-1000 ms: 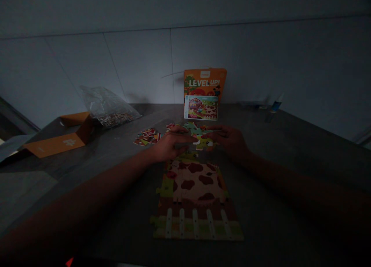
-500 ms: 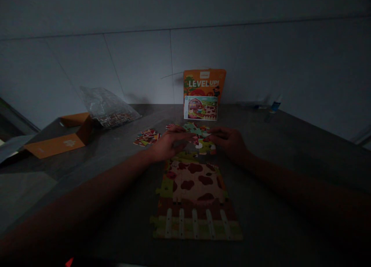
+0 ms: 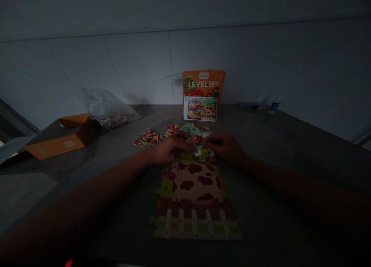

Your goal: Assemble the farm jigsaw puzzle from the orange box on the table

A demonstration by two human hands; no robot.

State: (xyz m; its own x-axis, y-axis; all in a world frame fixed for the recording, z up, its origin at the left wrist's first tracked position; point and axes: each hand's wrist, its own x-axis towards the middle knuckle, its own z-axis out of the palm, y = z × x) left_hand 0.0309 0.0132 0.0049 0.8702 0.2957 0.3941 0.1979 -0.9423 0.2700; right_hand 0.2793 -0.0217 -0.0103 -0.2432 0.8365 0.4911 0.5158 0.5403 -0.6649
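Observation:
A partly joined jigsaw puzzle (image 3: 194,183) with a brown-spotted cow and a white fence lies flat in front of me. At its top edge is a green puzzle piece (image 3: 206,154) with a white animal on it. My right hand (image 3: 224,146) pinches this piece at its upper right, fingers closed. My left hand (image 3: 171,148) has its fingertips at the piece's left edge, fingers bent towards it; the dim light blurs their grip. Beyond the hands lie loose puzzle pieces (image 3: 189,127), and more loose pieces (image 3: 147,135) are left of them.
A picture card (image 3: 202,108) leans on an orange "LEVEL UP!" box (image 3: 216,76) against the wall. An orange open carton (image 3: 58,145) and a clear plastic bag of pieces (image 3: 111,110) stand at left. A small bottle (image 3: 274,106) is at the far right.
Both hands have come slightly nearer to me. The green piece has moved with them, down to the upper edge of the joined puzzle, uncovering more loose pieces behind.

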